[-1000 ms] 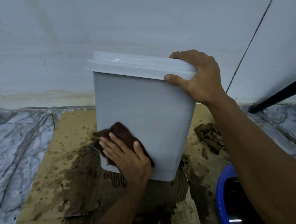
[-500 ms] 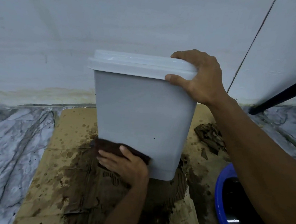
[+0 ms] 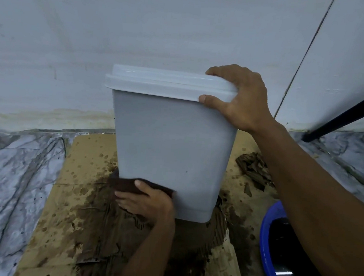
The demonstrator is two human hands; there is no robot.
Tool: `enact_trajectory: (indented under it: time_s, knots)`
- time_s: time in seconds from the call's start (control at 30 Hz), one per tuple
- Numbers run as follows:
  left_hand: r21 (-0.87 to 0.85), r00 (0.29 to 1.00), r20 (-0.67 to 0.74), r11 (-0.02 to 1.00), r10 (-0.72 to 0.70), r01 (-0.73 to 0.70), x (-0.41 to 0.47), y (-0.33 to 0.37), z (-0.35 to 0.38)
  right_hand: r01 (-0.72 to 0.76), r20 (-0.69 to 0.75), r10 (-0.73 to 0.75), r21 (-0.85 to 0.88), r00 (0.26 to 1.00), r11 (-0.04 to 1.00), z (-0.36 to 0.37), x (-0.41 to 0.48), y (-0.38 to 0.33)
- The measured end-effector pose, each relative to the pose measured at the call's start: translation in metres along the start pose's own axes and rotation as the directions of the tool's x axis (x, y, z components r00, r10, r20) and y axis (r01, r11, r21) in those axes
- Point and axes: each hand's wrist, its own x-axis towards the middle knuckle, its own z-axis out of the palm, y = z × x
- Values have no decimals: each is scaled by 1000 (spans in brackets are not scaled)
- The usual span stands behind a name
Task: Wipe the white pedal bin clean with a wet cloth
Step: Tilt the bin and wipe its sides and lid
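A blue basin (image 3: 264, 240) sits nearest, at the right. The left hand (image 3: 148, 202) presses a dark cloth (image 3: 121, 184) against the lower left front of the white pedal bin (image 3: 172, 141), fingers (image 3: 125, 198) nearly straight and together. The bin stands on wet cardboard (image 3: 85, 152) by the wall. The right hand (image 3: 244, 99) has fingers clamped on its lid (image 3: 169, 83).

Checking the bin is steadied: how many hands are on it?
2. The right hand grips the white pedal bin at its top corner; the left hand presses the brown cloth low on its front.
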Motion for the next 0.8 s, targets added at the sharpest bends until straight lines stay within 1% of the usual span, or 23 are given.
enact_trajectory:
  time_s: [0.03, 0.07, 0.1, 0.13, 0.17, 0.2, 0.23, 0.27, 0.3, 0.33, 0.37, 0.4, 0.43, 0.5, 0.53, 0.57, 0.6, 0.63, 0.7, 0.77, 0.8]
  knots:
    - [7, 999, 33, 999, -41, 41, -9, -3, -1, 1, 2, -1, 2, 1000, 1000, 0, 0, 1]
    - [21, 997, 75, 999, -32, 30, -20, -5, -1, 1, 0, -1, 4, 1000, 1000, 1, 0, 1]
    - [40, 993, 120, 999, 21, -26, -31, -7, 0, -1, -6, 1, 5, 1000, 1000, 1, 1, 2]
    - [65, 980, 165, 990, 111, -123, -43, -9, 0, -5, -12, 5, 6, 1000, 1000, 1, 2, 2]
    - [101, 947, 219, 960, 235, -261, -54, -13, -1, -12, -15, 12, 8, 1000, 1000, 2, 3, 2]
    - [132, 877, 294, 892, 381, -432, -62, -17, -3, -17, -17, 18, 9, 1000, 1000, 2, 4, 3]
    - [151, 761, 374, 775, 530, -614, -64, -21, -6, -20, -15, 20, 10, 1000, 1000, 1, 4, 3]
    - [141, 606, 443, 616, 661, -775, -58, -23, -9, -20, -11, 20, 14, 1000, 1000, 1, 5, 4]
    - [110, 438, 493, 446, 752, -888, -44, -20, -10, -20, -9, 20, 19, 1000, 1000, 0, 4, 4]
    - [79, 287, 523, 289, 803, -954, -25, -11, -10, -18, -11, 18, 22, 1000, 1000, 0, 3, 4]
    - [60, 171, 534, 165, 828, -985, -6, 1, -9, -15, -13, 15, 20, 1000, 1000, 1, 3, 4]
    - [61, 106, 529, 87, 842, -994, 12, 17, -6, -13, -13, 13, 14, 1000, 1000, 2, 2, 4]
    - [74, 83, 507, 53, 858, -996, 27, 35, -2, -13, -13, 13, 8, 1000, 1000, 2, 2, 4]
    - [96, 81, 454, 42, 887, -994, 39, 66, 11, -14, -12, 14, 0, 1000, 1000, 2, 3, 3]
    - [96, 62, 445, 21, 893, -995, 35, 76, 17, -14, -12, 14, -4, 1000, 1000, 1, 4, 3]
    - [82, 12, 458, -29, 889, -996, 29, 79, 21, -15, -11, 15, -7, 1000, 1000, 1, 4, 4]
    - [51, -63, 489, -101, 870, -994, 23, 76, 24, -15, -9, 15, -11, 1000, 1000, 1, 4, 4]
    - [6, -155, 523, -186, 838, -983, 19, 69, 24, -14, -6, 14, -12, 1000, 1000, 1, 5, 4]
    - [-114, -360, 585, -365, 727, -924, 16, 42, 18, -12, -2, 12, -9, 1000, 1000, 2, 4, 4]
    - [-246, -564, 624, -549, 541, -799, 22, 11, 3, -11, -2, 11, -9, 1000, 1000, 2, 4, 5]
    - [-303, -645, 634, -630, 426, -715, 29, -3, -6, -11, -3, 11, -9, 1000, 1000, 2, 4, 5]
